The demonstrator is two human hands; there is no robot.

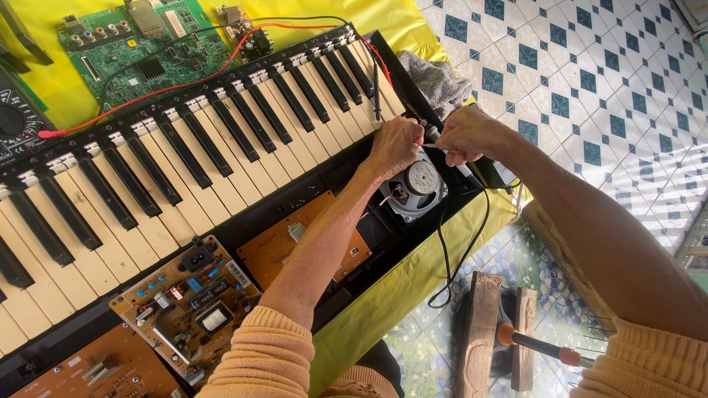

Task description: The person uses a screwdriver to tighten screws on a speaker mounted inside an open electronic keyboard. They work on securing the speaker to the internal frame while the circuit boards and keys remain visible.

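Seen from above, an opened electronic keyboard (pixel 221 140) with glossy black and cream keys lies on a yellow cloth-covered table (pixel 383 302). At its right end sits a round metal-backed speaker (pixel 419 184). The left hand (pixel 394 146) rests just above the speaker, fingers curled; what they grip is hidden. The right hand (pixel 468 135) pinches a thin pale wire (pixel 435 147) between closed fingers. Brown and green circuit boards (pixel 188 306) lie nearby.

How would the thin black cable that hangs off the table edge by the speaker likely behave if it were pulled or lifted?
The black cable looks floppy: it droops in a loose loop below the yellow cloth. It is probably light, being thin. Pulling it may tug whatever it joins near the speaker; its upper end is hidden.
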